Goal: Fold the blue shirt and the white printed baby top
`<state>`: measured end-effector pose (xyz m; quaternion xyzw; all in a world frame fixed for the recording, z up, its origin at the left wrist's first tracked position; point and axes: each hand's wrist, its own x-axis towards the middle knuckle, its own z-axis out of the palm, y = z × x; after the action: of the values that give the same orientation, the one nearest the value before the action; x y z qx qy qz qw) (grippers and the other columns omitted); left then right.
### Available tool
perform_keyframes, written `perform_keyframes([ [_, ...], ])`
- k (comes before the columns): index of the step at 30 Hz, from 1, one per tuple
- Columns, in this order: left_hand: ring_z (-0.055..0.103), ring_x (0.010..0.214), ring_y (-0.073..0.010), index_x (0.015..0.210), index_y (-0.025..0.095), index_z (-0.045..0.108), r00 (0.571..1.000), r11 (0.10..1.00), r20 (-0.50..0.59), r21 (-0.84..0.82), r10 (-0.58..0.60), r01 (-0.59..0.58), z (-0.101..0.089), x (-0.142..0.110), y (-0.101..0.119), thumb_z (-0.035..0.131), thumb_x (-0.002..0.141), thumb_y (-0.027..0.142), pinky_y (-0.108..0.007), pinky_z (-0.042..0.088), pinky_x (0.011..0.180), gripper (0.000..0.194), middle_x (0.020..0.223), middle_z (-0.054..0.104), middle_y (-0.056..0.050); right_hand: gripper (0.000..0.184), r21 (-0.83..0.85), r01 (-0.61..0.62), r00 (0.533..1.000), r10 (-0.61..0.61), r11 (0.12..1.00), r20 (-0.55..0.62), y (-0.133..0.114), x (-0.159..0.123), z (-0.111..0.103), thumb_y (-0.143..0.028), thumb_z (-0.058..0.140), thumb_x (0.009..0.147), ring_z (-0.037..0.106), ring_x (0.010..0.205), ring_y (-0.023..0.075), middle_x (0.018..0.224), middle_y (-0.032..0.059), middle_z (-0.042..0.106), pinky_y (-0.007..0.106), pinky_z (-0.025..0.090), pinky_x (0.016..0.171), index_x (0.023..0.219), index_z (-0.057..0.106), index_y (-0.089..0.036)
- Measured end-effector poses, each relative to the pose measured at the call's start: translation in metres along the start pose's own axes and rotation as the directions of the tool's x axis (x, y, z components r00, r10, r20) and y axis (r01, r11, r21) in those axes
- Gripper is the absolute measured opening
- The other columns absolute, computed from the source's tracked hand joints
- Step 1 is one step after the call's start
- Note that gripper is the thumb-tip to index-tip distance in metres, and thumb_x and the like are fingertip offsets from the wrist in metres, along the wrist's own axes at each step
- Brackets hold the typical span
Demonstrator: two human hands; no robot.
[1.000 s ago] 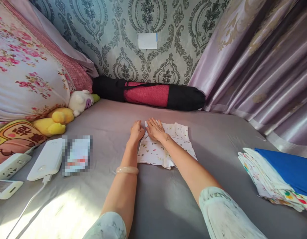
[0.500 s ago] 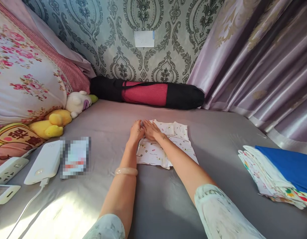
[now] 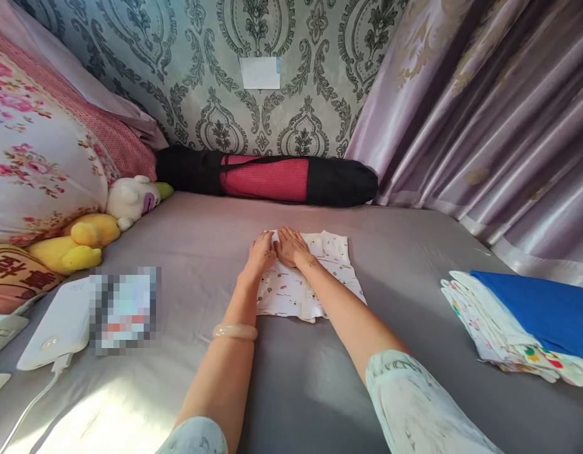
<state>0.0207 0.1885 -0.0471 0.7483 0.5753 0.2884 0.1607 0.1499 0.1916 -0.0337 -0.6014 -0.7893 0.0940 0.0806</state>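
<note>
A white garment or cloth with small printed figures (image 3: 284, 293) lies folded on the grey bedsheet (image 3: 291, 384) in front of me. My right hand (image 3: 292, 247) rests flat on its upper left part, fingers stretched away from me. At the cloth's left edge, near the far corner, my left hand (image 3: 261, 252) lies with its fingers extended and touching the fabric. The two hands are side by side, almost meeting. Neither is seen gripping the cloth, and my right forearm covers part of it.
Folded cloths with a blue one (image 3: 532, 309) on top lie at right. A black and red long bag (image 3: 267, 178) lies along the wall. At left are plush toys (image 3: 90, 236), a white power bank (image 3: 59, 325) with a cable, and a blurred packet (image 3: 128, 312).
The view has turned slightly to the right. Both hands have shifted a little to the right over the cloth, which still lies folded.
</note>
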Motion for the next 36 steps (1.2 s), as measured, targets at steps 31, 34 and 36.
perform_keyframes([
  [31, 0.023, 0.146, -0.0274, 0.141, 0.018, 0.04, 0.977, 0.976, 0.212, 0.215, -0.02, -0.027, -0.007, -0.015, 0.028, 0.034, 0.097, 0.033, -0.055, 0.02, 0.115, 0.046, 0.154, 0.034, -0.016, 0.064, 0.065, -0.201, 0.969, 0.208, 0.977, -0.131, 0.049, -0.039, -0.025, -0.042, 0.014, 0.1, 0.011, 0.148, 0.0243, 0.161, 0.0125, 0.018, 0.043, 0.009, 0.119, 0.152, 0.024, -0.007],
  [34, 0.02, 0.147, -0.0278, 0.141, 0.017, 0.04, 0.975, 0.972, 0.22, 0.231, -0.018, -0.034, -0.008, -0.016, 0.032, 0.032, 0.098, 0.035, -0.055, 0.018, 0.116, 0.048, 0.156, 0.031, -0.016, 0.065, -0.006, -0.281, 0.952, 0.278, 0.96, -0.13, 0.068, -0.052, -0.029, -0.045, 0.016, 0.1, 0.008, 0.149, 0.0265, 0.16, 0.0152, 0.017, 0.048, 0.004, 0.119, 0.152, 0.025, -0.006],
  [36, 0.02, 0.147, -0.0285, 0.141, 0.018, 0.041, 0.974, 0.971, 0.227, 0.236, -0.021, -0.034, -0.007, -0.017, 0.032, 0.029, 0.098, 0.038, -0.056, 0.018, 0.115, 0.049, 0.156, 0.031, -0.015, 0.066, -0.031, -0.294, 0.951, 0.289, 0.955, -0.107, 0.078, -0.06, -0.027, -0.048, 0.016, 0.1, 0.01, 0.148, 0.0277, 0.16, 0.0142, 0.019, 0.052, 0.004, 0.118, 0.151, 0.028, -0.009],
])
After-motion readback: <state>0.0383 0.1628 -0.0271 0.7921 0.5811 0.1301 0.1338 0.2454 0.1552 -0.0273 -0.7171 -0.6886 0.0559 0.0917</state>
